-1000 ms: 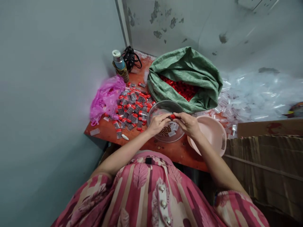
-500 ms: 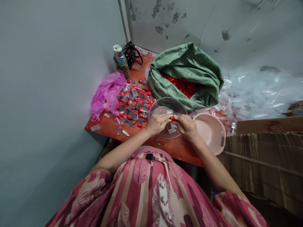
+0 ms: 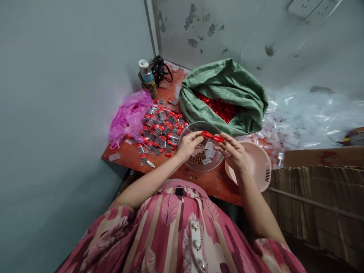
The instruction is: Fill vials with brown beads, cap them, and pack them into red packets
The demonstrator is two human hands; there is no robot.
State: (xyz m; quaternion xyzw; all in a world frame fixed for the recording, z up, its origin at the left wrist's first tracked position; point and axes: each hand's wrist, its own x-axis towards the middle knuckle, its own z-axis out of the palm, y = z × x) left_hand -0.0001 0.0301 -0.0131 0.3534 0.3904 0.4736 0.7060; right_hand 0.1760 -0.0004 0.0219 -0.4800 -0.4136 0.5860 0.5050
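Over the clear round bowl (image 3: 186, 132), my left hand (image 3: 188, 145) pinches one end of a red plastic cap (image 3: 206, 134). It looks like two oval halves end to end, joined or touching; I cannot tell which. My right hand (image 3: 235, 153) grips the other half (image 3: 218, 138) by its tip, the lower fingers loosely spread. Inside the bowl lie brown-gold beads (image 3: 198, 157) and several small clear plastic boxes (image 3: 209, 153). Left of the bowl is a heap of clear boxes with red caps (image 3: 159, 129), filled with dark beads.
A green sack (image 3: 199, 110) of red caps (image 3: 217, 107) stands behind the bowl. On the right are a pink basin (image 3: 257, 161), a pile of clear boxes (image 3: 309, 113) and cardboard (image 3: 318, 189). A pink plastic bag (image 3: 129, 117) and a bottle (image 3: 146, 74) sit at the left.
My hands have moved slightly apart, and the red cap between them now shows as two halves stretched out. My right hand's fingers have loosened from a tight pinch.
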